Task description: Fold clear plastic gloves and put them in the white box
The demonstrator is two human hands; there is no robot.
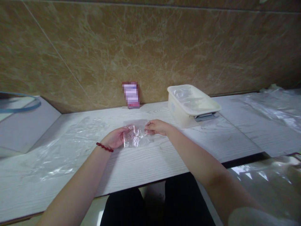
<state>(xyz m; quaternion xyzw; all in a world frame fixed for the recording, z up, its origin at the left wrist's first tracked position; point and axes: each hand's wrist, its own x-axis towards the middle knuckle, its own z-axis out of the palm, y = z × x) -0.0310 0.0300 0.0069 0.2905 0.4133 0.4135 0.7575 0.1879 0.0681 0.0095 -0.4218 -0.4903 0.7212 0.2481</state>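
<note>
At frame centre, I am pinching a small clear bag (135, 136) between left hand (115, 138) and right hand (156, 127), stretching it flat on the table (145, 163).

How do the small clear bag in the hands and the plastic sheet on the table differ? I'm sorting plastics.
The small clear bag is little, crumpled and pinched by the left hand and right hand; the plastic sheet is far larger, spread flat and untouched. Both are transparent and glossy.
</note>
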